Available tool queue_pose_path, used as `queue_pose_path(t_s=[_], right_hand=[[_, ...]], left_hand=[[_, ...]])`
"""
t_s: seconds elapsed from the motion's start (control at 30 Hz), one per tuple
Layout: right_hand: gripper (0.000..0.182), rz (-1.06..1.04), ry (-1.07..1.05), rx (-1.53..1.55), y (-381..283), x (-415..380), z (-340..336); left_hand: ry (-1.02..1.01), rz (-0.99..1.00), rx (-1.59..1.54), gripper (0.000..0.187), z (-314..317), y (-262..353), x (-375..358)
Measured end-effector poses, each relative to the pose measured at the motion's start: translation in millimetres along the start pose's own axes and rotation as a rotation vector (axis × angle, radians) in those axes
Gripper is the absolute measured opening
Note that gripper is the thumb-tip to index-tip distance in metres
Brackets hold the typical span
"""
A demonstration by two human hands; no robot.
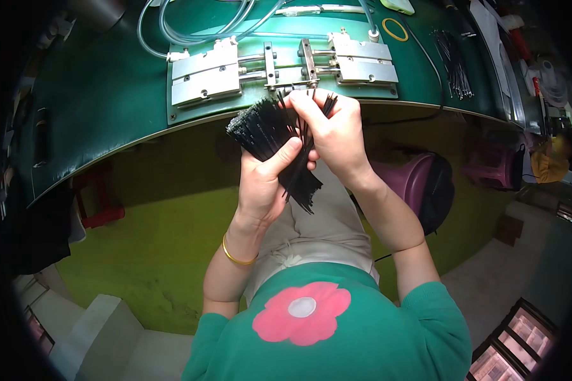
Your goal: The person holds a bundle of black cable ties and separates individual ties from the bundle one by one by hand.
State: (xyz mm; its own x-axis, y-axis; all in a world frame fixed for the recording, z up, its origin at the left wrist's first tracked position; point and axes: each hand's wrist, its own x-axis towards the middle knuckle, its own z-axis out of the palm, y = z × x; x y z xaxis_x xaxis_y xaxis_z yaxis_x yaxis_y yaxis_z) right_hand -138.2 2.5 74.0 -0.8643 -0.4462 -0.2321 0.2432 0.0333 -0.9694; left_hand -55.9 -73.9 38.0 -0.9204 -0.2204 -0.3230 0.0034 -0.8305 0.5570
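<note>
My left hand (260, 184) is closed around a thick bundle of thin black wires (264, 127), held tilted just off the table's front edge. The bundle's upper left end looks pale and shiny; its lower end fans out below my thumb. My right hand (340, 136) touches the bundle's right side, its thumb and fingers pinching several black wires that stick up between them. Right behind my fingertips is a metal fixture: a left silver cylinder block (206, 79) and a right silver cylinder block (365, 61), with two upright metal jaws (307, 60) between them.
Clear air hoses (203, 39) coil behind the fixture on the green table (102, 108). A yellow ring (394, 30) and another bunch of black wires (454, 66) lie to the right. Below are a purple stool (403, 178) and a red object (102, 209).
</note>
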Motion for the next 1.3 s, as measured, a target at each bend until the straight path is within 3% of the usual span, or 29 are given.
queue_pose_path(t_s=[1.3], right_hand=[[0.022,0.012,-0.028,0.012,3.8,2.5,-1.6]], left_hand=[[0.041,-0.011,-0.051,0.011,2.6,-3.6,1.6]])
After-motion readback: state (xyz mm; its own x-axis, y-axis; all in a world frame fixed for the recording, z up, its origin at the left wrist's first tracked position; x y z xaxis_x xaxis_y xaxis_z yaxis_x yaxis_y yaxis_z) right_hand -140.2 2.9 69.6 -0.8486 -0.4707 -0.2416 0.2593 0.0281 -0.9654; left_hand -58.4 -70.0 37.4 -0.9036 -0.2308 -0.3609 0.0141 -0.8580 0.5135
